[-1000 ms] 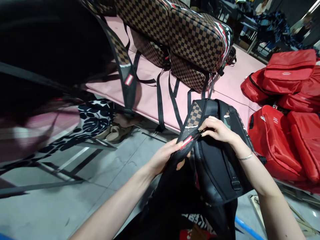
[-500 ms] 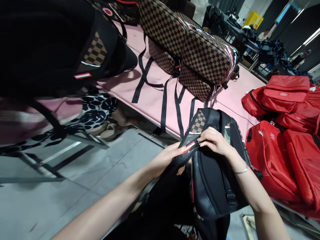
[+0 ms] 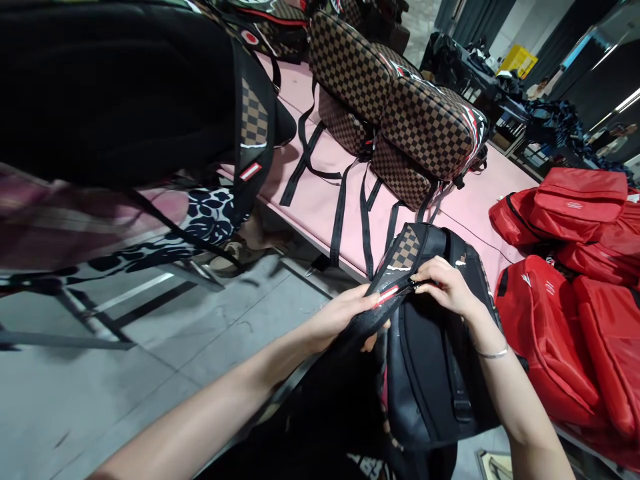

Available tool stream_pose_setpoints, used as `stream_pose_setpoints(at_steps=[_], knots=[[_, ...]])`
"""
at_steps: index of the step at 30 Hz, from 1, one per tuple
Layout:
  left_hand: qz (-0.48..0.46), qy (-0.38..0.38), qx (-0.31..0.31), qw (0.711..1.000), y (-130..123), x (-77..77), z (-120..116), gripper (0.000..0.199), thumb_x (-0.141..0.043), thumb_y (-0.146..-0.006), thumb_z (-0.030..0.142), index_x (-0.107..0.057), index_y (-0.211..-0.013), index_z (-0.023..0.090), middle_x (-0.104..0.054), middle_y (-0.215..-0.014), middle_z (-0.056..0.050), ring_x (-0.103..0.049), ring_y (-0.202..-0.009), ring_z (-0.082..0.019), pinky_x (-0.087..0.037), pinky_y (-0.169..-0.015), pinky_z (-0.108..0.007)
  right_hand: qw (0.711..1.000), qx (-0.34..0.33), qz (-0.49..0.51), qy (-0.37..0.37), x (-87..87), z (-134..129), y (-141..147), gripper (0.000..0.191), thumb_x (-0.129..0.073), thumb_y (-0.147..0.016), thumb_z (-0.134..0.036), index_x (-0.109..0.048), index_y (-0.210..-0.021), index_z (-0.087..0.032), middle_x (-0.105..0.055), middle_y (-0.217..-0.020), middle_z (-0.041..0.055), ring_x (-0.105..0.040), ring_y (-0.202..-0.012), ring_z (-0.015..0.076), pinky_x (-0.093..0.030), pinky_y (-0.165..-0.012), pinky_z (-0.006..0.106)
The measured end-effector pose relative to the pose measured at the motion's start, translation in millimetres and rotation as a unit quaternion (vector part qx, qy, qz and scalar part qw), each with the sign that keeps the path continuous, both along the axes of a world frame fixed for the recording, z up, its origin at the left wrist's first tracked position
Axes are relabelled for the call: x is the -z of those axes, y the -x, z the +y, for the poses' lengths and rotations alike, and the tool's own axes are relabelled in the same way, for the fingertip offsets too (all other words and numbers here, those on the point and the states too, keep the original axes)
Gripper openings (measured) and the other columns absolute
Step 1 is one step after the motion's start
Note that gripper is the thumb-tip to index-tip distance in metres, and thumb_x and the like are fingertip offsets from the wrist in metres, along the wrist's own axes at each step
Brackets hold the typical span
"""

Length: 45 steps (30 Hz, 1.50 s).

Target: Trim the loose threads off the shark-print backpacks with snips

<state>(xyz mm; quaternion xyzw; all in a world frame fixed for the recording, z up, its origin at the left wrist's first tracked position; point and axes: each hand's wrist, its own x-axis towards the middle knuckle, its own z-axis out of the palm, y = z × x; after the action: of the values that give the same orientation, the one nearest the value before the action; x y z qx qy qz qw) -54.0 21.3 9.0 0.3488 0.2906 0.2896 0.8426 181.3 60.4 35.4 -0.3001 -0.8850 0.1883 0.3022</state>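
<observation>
A black backpack (image 3: 425,373) leans against my lap with its padded back facing up. Its shoulder strap (image 3: 403,259) carries a brown checkered patch and a red-and-white label (image 3: 388,295). My left hand (image 3: 340,317) is closed around this strap, thumb on top beside the label and fingertips underneath. At the strap's edge, just right of the label, my right hand (image 3: 443,287) pinches something small and dark, too small to make out. The second strap (image 3: 457,353) lies along the backpack's right side.
Brown checkered backpacks (image 3: 430,127) with dangling black straps lie on a pink table (image 3: 315,200). Red bags (image 3: 555,333) are piled at the right. On the left, another person in a patterned skirt (image 3: 210,217) sits with a large black backpack (image 3: 125,93).
The view has shifted a little, so most things sit lower and further right. At the left, the other backpack's strap has swung downward and right. Both my hands keep their grip.
</observation>
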Motion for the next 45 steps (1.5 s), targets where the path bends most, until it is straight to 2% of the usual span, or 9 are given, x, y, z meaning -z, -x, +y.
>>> stream_pose_setpoints(at_steps=[5,14,21,30,34,36,39,42,45], knots=[[0.001,-0.003,-0.001,1.000,0,0.3,2,0.029,-0.056,-0.082,0.038,-0.048,-0.096,0.015,-0.066,-0.069,-0.007,-0.055,-0.037,-0.014,-0.040,-0.033,-0.022,0.999,0.008,0.036,0.030,2.9,1,2,0.018,-0.061,-0.082,-0.034,-0.063,-0.093,-0.019,-0.065,-0.084,0.0063,-0.057,-0.081,0.0184,-0.047,-0.074,0.035],[0.015,0.016,0.005,1.000,-2,-1.0,0,0.038,-0.057,-0.079,0.047,-0.047,-0.098,0.016,-0.066,-0.072,-0.007,-0.058,-0.042,-0.017,-0.043,-0.037,-0.024,0.999,-0.028,-0.014,0.036,0.0,2,11,0.018,-0.057,-0.085,-0.035,-0.062,-0.091,-0.018,-0.064,-0.084,0.0061,-0.057,-0.082,0.0181,-0.044,-0.077,0.035],[0.023,0.008,0.064,0.998,0,-1.9,0,0.067,-0.032,-0.082,0.066,-0.065,-0.078,0.008,-0.061,-0.050,-0.010,-0.054,-0.041,-0.017,-0.041,-0.040,-0.024,0.998,-0.038,-0.025,0.043,-0.6,-1,18,0.020,-0.055,-0.086,-0.037,-0.061,-0.091,-0.019,-0.064,-0.084,0.0059,-0.056,-0.081,0.0179,-0.044,-0.077,0.035],[-0.010,0.005,0.058,0.998,-6,-6.8,-2,0.064,-0.036,-0.081,0.066,-0.065,-0.081,0.010,-0.063,-0.054,-0.009,-0.056,-0.043,-0.017,-0.044,-0.043,-0.025,0.998,-0.045,-0.017,0.035,-1.8,-11,24,0.016,-0.055,-0.086,-0.034,-0.062,-0.091,-0.019,-0.063,-0.083,0.0057,-0.056,-0.079,0.0176,-0.044,-0.076,0.034],[-0.027,0.029,0.028,0.999,-9,-5.8,0,0.063,-0.036,-0.079,0.068,-0.065,-0.080,0.011,-0.066,-0.066,-0.011,-0.056,-0.044,-0.017,-0.043,-0.042,-0.026,0.984,0.079,0.112,0.112,6.7,-21,19,0.016,-0.058,-0.084,-0.035,-0.061,-0.088,-0.020,-0.062,-0.082,0.0037,-0.057,-0.076,0.0165,-0.046,-0.072,0.032],[-0.009,0.040,0.038,0.998,-11,-4.8,-1,0.070,-0.031,-0.079,0.071,-0.065,-0.080,0.010,-0.065,-0.062,-0.012,-0.057,-0.045,-0.017,-0.042,-0.042,-0.026,0.951,0.166,0.190,0.180,12.2,-30,20,0.021,-0.060,-0.080,-0.038,-0.058,-0.092,-0.020,-0.062,-0.085,0.0025,-0.057,-0.077,0.0159,-0.047,-0.069,0.029],[0.012,0.029,0.033,0.999,-16,-3.5,-4,0.072,-0.029,-0.079,0.072,-0.064,-0.080,0.009,-0.063,-0.054,-0.012,-0.057,-0.045,-0.018,-0.042,-0.043,-0.025,0.905,0.249,0.242,0.248,18.2,-50,29,0.045,-0.073,-0.064,-0.037,-0.054,-0.101,-0.020,-0.062,-0.089,0.0019,-0.059,-0.080,0.0169,-0.048,-0.072,0.029],[0.008,0.003,-0.005,1.000,-25,-1.1,-12,0.062,-0.036,-0.080,0.068,-0.059,-0.094,0.012,-0.064,-0.054,-0.008,-0.058,-0.045,-0.018,-0.043,-0.044,-0.024,0.887,0.351,0.201,0.223,21.6,-72,43,0.054,-0.079,-0.055,-0.030,-0.056,-0.103,-0.020,-0.061,-0.081,0.0009,-0.057,-0.071,0.0169,-0.048,-0.068,0.030],[0.007,-0.013,-0.026,1.000,-34,2.6,-20,0.057,-0.041,-0.081,0.064,-0.051,-0.105,0.014,-0.064,-0.055,-0.006,-0.059,-0.047,-0.018,-0.044,-0.046,-0.024,0.876,0.419,0.169,0.169,25.4,-87,50,0.030,-0.065,-0.067,-0.020,-0.061,-0.097,-0.019,-0.060,-0.073,0.0005,-0.054,-0.061,0.0157,-0.046,-0.060,0.029]])
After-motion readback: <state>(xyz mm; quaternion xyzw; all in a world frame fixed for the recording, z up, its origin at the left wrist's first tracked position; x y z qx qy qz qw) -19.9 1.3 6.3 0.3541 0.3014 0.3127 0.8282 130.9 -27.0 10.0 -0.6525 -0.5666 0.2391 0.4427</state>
